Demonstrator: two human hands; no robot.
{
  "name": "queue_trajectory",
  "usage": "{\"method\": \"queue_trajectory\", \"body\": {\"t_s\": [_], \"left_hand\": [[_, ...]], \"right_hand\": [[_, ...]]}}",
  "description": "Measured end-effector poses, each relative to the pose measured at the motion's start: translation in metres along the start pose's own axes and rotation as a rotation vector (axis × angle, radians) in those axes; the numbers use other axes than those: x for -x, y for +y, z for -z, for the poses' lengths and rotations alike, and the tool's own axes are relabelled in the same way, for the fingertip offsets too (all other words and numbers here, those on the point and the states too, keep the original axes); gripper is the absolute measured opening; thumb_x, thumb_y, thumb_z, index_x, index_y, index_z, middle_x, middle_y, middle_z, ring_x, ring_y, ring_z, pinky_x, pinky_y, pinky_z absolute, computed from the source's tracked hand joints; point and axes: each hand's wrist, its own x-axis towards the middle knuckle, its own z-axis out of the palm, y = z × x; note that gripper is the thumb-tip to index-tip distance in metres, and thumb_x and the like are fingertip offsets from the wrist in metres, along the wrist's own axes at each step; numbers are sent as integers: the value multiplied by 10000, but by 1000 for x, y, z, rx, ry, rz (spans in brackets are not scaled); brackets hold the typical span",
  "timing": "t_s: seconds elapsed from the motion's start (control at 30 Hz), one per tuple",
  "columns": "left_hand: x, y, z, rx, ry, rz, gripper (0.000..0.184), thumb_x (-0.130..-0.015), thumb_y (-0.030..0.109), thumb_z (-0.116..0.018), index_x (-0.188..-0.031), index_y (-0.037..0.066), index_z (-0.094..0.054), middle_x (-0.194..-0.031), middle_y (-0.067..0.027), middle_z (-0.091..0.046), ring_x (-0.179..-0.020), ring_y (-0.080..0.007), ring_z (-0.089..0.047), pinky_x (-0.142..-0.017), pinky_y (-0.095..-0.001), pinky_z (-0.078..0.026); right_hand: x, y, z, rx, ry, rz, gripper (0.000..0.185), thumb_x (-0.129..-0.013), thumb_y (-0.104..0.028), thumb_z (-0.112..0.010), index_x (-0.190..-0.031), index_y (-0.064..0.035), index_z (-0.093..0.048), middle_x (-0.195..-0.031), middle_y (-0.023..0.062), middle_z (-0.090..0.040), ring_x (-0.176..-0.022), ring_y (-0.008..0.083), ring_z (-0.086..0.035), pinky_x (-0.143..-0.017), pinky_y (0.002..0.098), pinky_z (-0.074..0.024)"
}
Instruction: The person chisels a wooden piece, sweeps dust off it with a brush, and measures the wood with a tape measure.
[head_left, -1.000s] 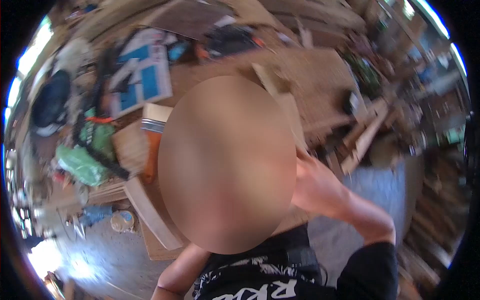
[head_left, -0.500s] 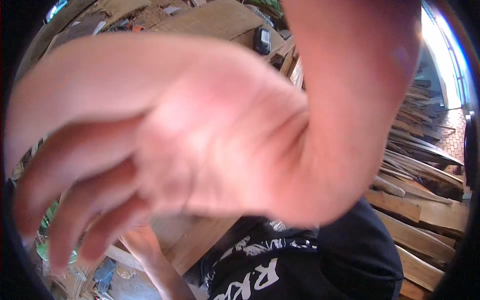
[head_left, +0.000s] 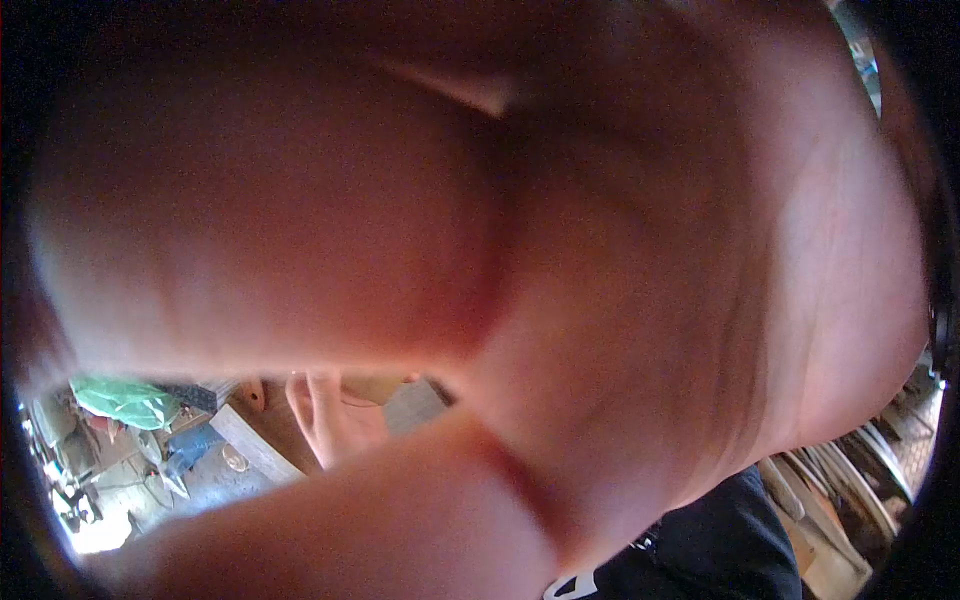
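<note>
My right hand point(head_left: 620, 350) fills most of the head view, very close to the camera, palm towards it and blurred. Its fingers stretch to the left with a gap between them, so it is open and shows nothing held. Through that gap part of my left hand point(head_left: 335, 420) appears lower down, near a small grey flat piece point(head_left: 415, 405). Most of that hand's fingers are covered, and I cannot tell whether they grip anything.
A green plastic bag point(head_left: 125, 402) lies at the lower left, with a blue object point(head_left: 192, 445) and a pale board point(head_left: 255, 445) beside it. Long wooden planks point(head_left: 825, 540) show at the lower right, next to my dark clothing point(head_left: 730, 530).
My right hand has come closer to the camera and shifted right, covering much more of the view. My left hand shows a little higher; the view has shifted too.
</note>
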Motion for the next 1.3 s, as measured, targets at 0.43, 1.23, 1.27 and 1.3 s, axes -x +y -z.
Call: {"method": "queue_trajectory", "body": {"t_s": [0.43,1.23,1.27,1.3], "left_hand": [[-43,-20,39,553,332,558,338,-1112,192,-520,-1391,8,-569,-1357,-111,-639,-1212,-259,-640,-1018,-444,-528],[-1,19,-33,231,-257,233,470,-1034,347,-690,-1246,-66,-616,-1121,-142,-726,-975,-192,-732,-739,-358,-644],[-2,20,-35,226,-252,232,462,-1033,344,-692,-1238,-65,-623,-1120,-141,-726,-970,-188,-730,-741,-356,-644],[-2,20,-35,220,-251,237,455,-1032,342,-694,-1230,-63,-630,-1119,-140,-726,-965,-184,-728,-743,-355,-645]], "right_hand": [[-12,4,7,71,-4,-6,683,-874,-480,-606,-1340,19,-619,-1328,238,-647,-1215,345,-649,-1054,457,-499],[-28,-126,-43,540,-653,626,1003,-888,-790,-524,-1408,65,-581,-1419,273,-615,-1325,384,-605,-1153,483,-417],[-21,-119,-49,537,-660,654,957,-879,-723,-604,-1421,64,-563,-1430,273,-603,-1332,383,-598,-1150,477,-419],[-14,-112,-55,534,-666,681,926,-870,-657,-683,-1434,64,-545,-1440,273,-591,-1339,382,-591,-1147,471,-421]]}}
